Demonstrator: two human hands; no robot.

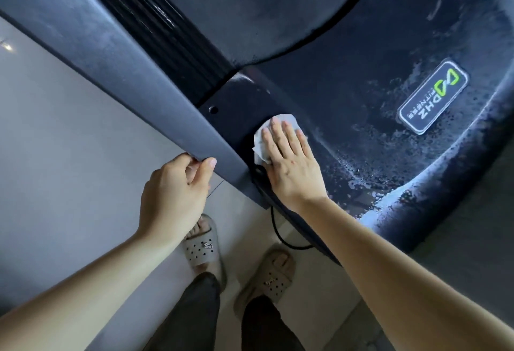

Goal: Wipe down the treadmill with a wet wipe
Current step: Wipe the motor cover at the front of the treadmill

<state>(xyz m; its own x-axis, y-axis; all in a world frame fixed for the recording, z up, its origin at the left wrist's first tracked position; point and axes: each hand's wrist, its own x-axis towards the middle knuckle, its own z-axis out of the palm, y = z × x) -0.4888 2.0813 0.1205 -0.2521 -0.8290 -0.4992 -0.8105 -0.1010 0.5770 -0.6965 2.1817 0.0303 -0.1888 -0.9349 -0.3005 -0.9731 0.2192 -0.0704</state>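
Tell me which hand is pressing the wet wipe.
The right hand, laid flat on the wet wipe; the left hand only grips the grey post.

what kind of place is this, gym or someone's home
Likely a home workout corner, though a small gym is possible: a treadmill with a fitness-brand badge, pale floor tiles, and casual slippers.

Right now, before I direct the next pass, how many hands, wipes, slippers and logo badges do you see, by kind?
wet wipe: 1
hands: 2, left hand gripping the grey upright, right hand flat on the wet wipe
slippers: 2
logo badge: 1
Total: 6
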